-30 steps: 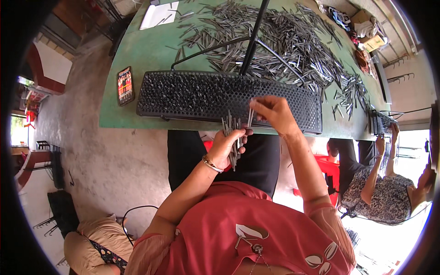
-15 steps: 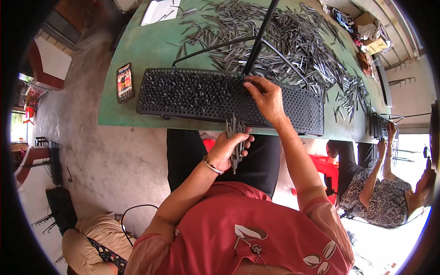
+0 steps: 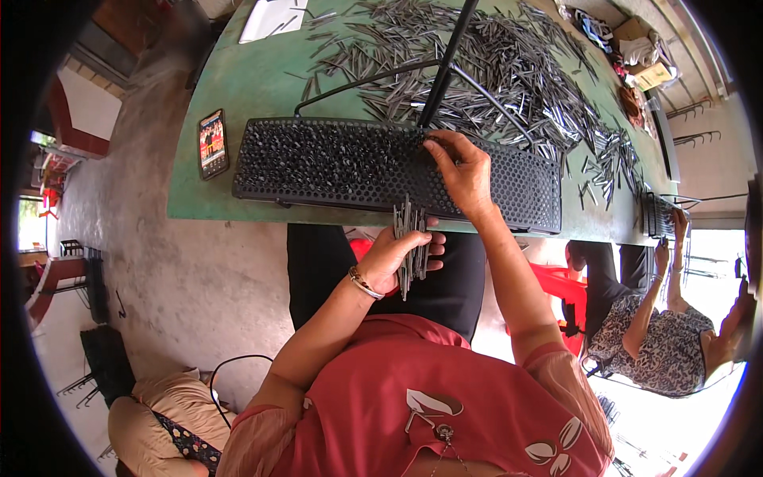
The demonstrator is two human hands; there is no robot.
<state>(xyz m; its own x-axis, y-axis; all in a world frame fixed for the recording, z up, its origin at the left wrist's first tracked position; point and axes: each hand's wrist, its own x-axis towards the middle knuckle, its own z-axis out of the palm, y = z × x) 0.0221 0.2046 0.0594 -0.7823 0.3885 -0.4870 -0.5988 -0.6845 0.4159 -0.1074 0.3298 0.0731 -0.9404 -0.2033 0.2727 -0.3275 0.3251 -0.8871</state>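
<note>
A bundle of thin dark metal strips (image 3: 407, 258) stands in the grip of my left hand (image 3: 395, 261), just below the table's near edge. My right hand (image 3: 465, 171) reaches over a long black perforated rack (image 3: 509, 179), thumb and forefinger pinched at its holes near the middle. What the pinch holds is too small to make out. The rack's left half is packed with upright strip ends (image 3: 318, 155), while the right half shows bare holes. A black metal frame with a tall post (image 3: 449, 67) rises behind it.
A large heap of loose strips (image 3: 509, 63) covers the green table (image 3: 262, 75) beyond the rack. To the left lie a phone (image 3: 212, 143) and a white sheet (image 3: 270, 20). At right, a co-worker (image 3: 656, 338) handles a similar rack (image 3: 658, 216).
My right hand stays pinched at almost the same spot on the rack. The fingers of my left hand have spread slightly around the bundle.
</note>
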